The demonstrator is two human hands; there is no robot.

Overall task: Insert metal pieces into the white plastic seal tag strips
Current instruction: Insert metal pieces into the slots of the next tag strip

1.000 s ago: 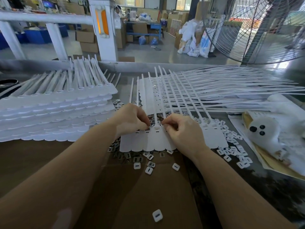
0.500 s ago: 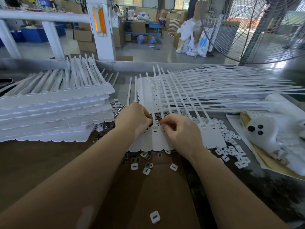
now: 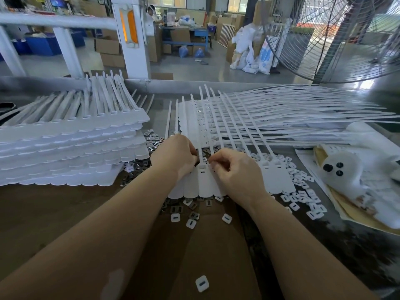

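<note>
while both hands sit about where they were half second ago, left hand (image 3: 174, 155) and right hand (image 3: 234, 169) curl, fingertips pinching seal tag strip (image 3: 203, 180) on counter (image 3: 43, 213); metal pieces (image 3: 190, 205) scattered just beneath.

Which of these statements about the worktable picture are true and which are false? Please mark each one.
1. Both hands work on the tag sheet in the middle. True: left hand and right hand meet on the tag sheet.
2. The tall stack of tag sheets stands on the person's right. False: the stack is on the left.
3. Small white square caps lie loose on the table. True: one lone cap lies nearest.
4. The big fan stands at far left. False: the fan is at upper right.
</note>
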